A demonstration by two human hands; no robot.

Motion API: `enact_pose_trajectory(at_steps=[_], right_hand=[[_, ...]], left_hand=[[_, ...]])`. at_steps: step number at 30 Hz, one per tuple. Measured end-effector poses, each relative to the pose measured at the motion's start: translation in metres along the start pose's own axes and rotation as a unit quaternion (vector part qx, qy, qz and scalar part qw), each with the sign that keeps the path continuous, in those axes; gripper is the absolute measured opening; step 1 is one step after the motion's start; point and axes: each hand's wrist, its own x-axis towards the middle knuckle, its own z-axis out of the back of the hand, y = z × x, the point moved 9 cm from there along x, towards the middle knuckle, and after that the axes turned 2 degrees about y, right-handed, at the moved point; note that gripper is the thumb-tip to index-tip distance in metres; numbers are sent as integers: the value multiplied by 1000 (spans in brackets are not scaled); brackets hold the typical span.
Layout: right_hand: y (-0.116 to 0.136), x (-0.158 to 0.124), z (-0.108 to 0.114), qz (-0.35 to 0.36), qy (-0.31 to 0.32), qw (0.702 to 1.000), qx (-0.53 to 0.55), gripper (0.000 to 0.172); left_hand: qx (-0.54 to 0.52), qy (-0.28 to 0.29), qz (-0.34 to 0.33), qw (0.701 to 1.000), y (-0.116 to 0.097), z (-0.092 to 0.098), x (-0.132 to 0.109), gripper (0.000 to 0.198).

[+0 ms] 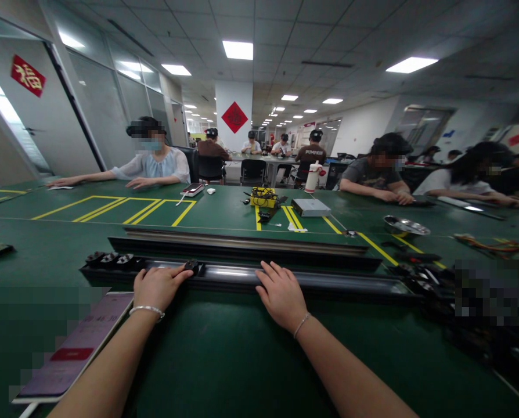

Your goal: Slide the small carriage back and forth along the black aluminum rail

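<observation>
A long black rail (329, 281) with a shiny channel lies across the green table. My left hand (158, 285) rests at its left part, the index finger touching a small black part (193, 266) in the channel; whether the fingers grip it is hard to tell. Farther left, several black parts (124, 259) sit in a row on the rail's end. My right hand (282, 293) lies with fingers spread on the rail's near side, right of the middle, holding nothing. Just behind, a second long dark rail (242, 247) lies parallel.
A tablet (79, 348) lies at the near left. Black parts (433, 284) are heaped right. Farther back are a yellow object with cables (263, 197), a silver box (310, 208), a metal bowl (406, 226) and a white bottle (312, 177). People sit around the table.
</observation>
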Motion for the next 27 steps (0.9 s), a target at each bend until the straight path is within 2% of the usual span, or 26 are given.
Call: enact_pose_trajectory(at_steps=[6, 17, 27], right_hand=[[-1, 0, 0, -1, -1, 1000, 3, 37], [0, 1, 0, -1, -2, 1000, -2, 37], [0, 0, 1, 3, -11, 1000, 3, 37]], left_hand=[[1, 3, 9, 1000, -3, 3, -2, 34], [10, -15, 2, 1000, 1, -2, 1, 38], [0, -18, -3, 1000, 3, -6, 4, 35]])
